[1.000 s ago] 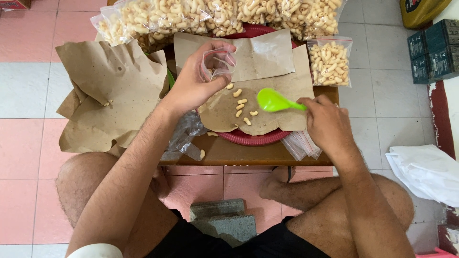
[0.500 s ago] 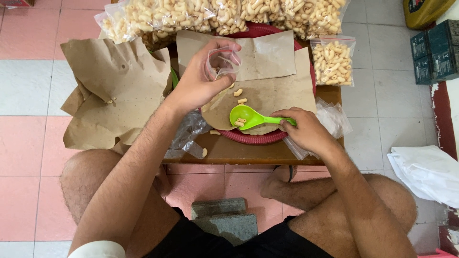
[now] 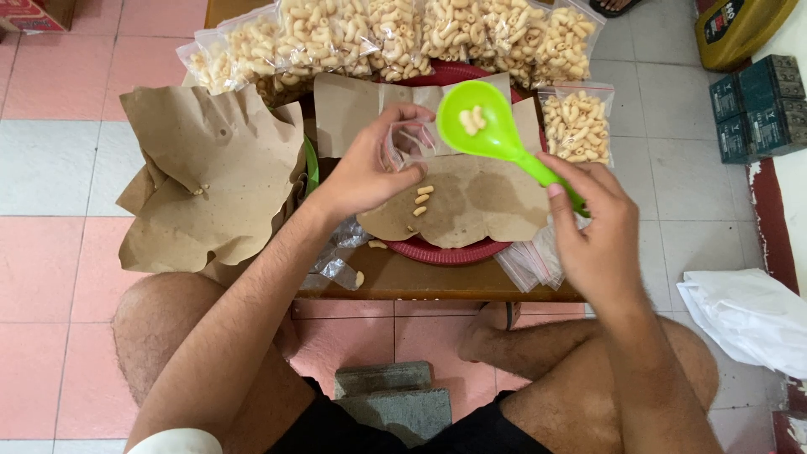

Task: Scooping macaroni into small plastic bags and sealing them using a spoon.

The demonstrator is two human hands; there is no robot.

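My left hand [image 3: 366,168] holds a small clear plastic bag [image 3: 403,145] with its mouth held apart, above the brown paper [image 3: 479,206] that lies on a red round tray [image 3: 445,252]. My right hand [image 3: 597,227] grips the handle of a bright green scoop [image 3: 483,126], lifted beside the bag's mouth, with a few pale macaroni snacks in its bowl. A few loose snack pieces [image 3: 422,200] lie on the paper under my left hand.
Several filled clear snack bags [image 3: 395,34] line the back of the low wooden table [image 3: 403,282], one more [image 3: 576,126] at the right. Crumpled brown paper [image 3: 210,176] lies left, empty plastic bags [image 3: 530,261] right. White cloth [image 3: 748,319] and dark green boxes [image 3: 756,105] sit on the floor.
My right hand scooped snack pieces off the brown paper and raised the green scoop up to the bag's mouth. My left hand kept the bag in about the same place.
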